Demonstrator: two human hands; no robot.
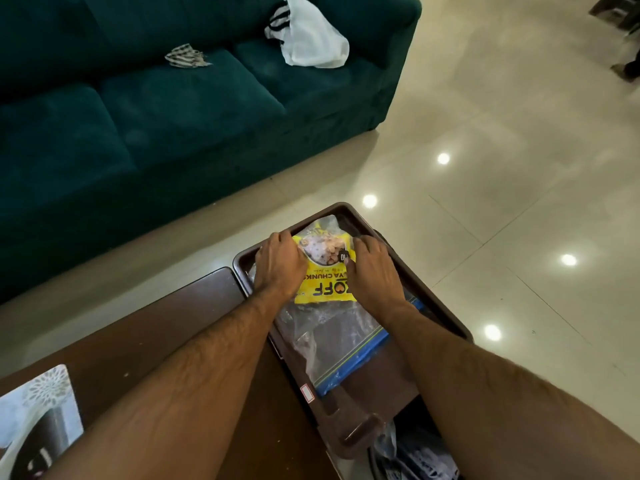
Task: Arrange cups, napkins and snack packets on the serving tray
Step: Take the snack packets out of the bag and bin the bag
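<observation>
A dark brown serving tray (391, 372) lies on the right end of a wooden table, reaching past its edge. A yellow snack packet (327, 271) lies at the tray's far end. My left hand (278, 261) grips the packet's left side and my right hand (372, 266) holds its right side. Under it and nearer to me lies a clear zip bag with a blue strip (346, 348). No cups or napkins are visible.
The dark wooden table (166, 327) stretches to the left with a patterned box (38, 420) at its near corner. A green sofa (156, 109) stands beyond, carrying a white plastic bag (311, 36) and a striped cloth (187, 56). Glossy tiled floor (502, 168) lies to the right.
</observation>
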